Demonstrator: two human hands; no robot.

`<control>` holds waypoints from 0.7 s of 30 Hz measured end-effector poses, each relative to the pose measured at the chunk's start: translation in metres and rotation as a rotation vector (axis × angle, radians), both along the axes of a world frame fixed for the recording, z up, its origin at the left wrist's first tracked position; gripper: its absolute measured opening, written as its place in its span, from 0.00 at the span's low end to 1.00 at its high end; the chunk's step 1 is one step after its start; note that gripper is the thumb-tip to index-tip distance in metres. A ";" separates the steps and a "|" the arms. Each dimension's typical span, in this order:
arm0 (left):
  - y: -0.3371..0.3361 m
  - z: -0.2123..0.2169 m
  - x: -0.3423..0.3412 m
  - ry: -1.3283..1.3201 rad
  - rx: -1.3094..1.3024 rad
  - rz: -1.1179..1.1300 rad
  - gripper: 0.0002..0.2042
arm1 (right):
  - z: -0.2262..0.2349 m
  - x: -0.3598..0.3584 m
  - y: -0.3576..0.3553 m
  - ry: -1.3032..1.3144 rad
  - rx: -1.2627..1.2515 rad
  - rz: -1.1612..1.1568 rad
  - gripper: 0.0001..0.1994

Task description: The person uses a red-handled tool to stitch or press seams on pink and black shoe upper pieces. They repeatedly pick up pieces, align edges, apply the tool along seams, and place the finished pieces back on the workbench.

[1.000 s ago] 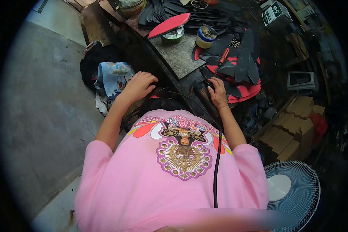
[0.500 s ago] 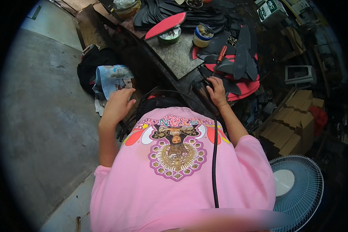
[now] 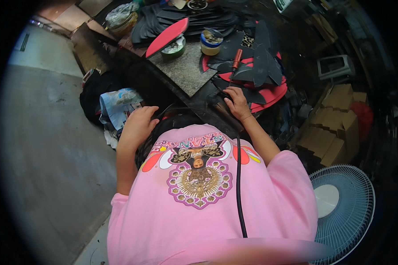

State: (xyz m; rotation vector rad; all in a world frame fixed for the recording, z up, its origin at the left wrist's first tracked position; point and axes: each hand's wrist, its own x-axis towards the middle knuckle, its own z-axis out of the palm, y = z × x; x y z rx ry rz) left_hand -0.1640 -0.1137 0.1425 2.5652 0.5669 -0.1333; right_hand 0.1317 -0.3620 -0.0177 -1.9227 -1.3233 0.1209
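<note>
My left hand (image 3: 139,125) hangs loosely at my left side with its fingers extended. Nothing shows in it, and it is beside a pale blue printed bag (image 3: 116,105). My right hand (image 3: 238,104) rests on the dark near edge of the bench, its fingers slightly bent and apart, holding nothing I can see. Just beyond those fingers, a slim tool with a red handle (image 3: 237,59) leans on a pile of grey and red sole-shaped sheets (image 3: 266,62). A speckled grey slab (image 3: 185,73) lies left of that pile.
A red sole piece (image 3: 169,36) sits over a green tub (image 3: 174,50). Near it are a blue-rimmed jar (image 3: 210,43) and stacked dark soles (image 3: 185,22). To the right are cardboard boxes (image 3: 329,132) and a standing fan (image 3: 342,212). A black cable (image 3: 239,185) runs down my shirt.
The whole view has shifted, so the bench things appear further left and higher. Both hands keep nearly the same pose and place.
</note>
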 end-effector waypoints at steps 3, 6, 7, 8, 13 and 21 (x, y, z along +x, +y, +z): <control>-0.002 0.002 0.024 -0.019 0.024 -0.117 0.20 | 0.000 0.000 0.001 -0.010 0.003 -0.002 0.15; -0.004 0.005 0.039 -0.063 0.058 -0.232 0.19 | -0.002 -0.002 0.000 -0.025 0.005 -0.016 0.15; -0.006 0.008 0.041 -0.069 0.054 -0.251 0.19 | -0.001 -0.003 -0.001 -0.032 0.003 -0.022 0.15; -0.005 0.006 0.045 -0.066 0.051 -0.270 0.19 | -0.004 -0.003 0.001 -0.043 -0.010 -0.026 0.15; -0.009 0.003 0.050 -0.078 0.081 -0.380 0.18 | -0.006 -0.004 0.003 0.122 0.012 -0.089 0.12; -0.012 -0.006 0.091 -0.077 0.117 -0.503 0.17 | 0.039 -0.007 -0.027 -0.115 0.170 -0.351 0.12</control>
